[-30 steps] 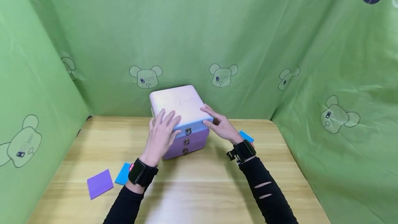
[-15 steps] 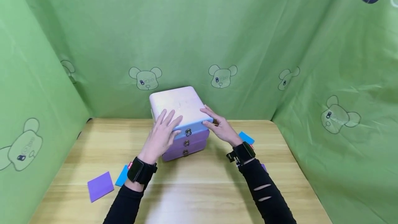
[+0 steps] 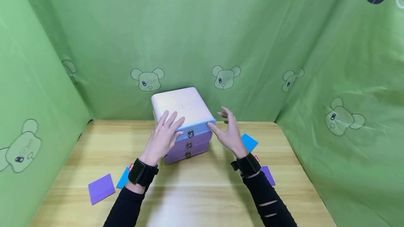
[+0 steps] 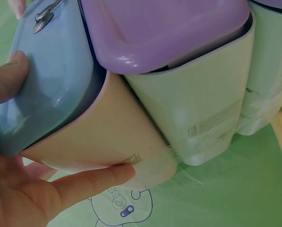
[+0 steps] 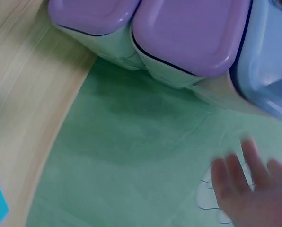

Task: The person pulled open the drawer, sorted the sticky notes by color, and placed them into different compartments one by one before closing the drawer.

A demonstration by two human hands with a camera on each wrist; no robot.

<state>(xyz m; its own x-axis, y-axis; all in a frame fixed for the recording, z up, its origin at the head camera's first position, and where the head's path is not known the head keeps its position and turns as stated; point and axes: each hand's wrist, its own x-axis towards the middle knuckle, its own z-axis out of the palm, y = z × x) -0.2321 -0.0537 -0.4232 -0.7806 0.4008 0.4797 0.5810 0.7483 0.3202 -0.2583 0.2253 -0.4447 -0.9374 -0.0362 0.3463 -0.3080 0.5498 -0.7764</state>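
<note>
A small drawer chest (image 3: 181, 102) stands near the back of the table, with a pale top, a blue top drawer (image 3: 199, 127) and two purple drawers (image 3: 201, 138) below. Small metal pulls mark the drawer fronts. My left hand (image 3: 159, 141) rests on the chest's upper left corner, fingers spread. In the left wrist view its thumb (image 4: 12, 75) lies on the blue front, while a straight finger (image 4: 98, 183) touches the pinkish casing. My right hand (image 3: 231, 134) is beside the upper right corner, fingers loosely bent; in the right wrist view it is blurred and apart from the chest.
On the wooden table (image 3: 208, 199) lie a purple square (image 3: 101, 189) and a partly covered blue square (image 3: 122, 178) at left. Another blue square (image 3: 249, 142) and purple square (image 3: 268, 175) lie by the right forearm. Green cloth (image 3: 189, 38) walls enclose the back and sides.
My right hand has let go of the chest's upper right corner and moved slightly right, uncovering more of the squares there. The left hand and the chest stay where they were.
</note>
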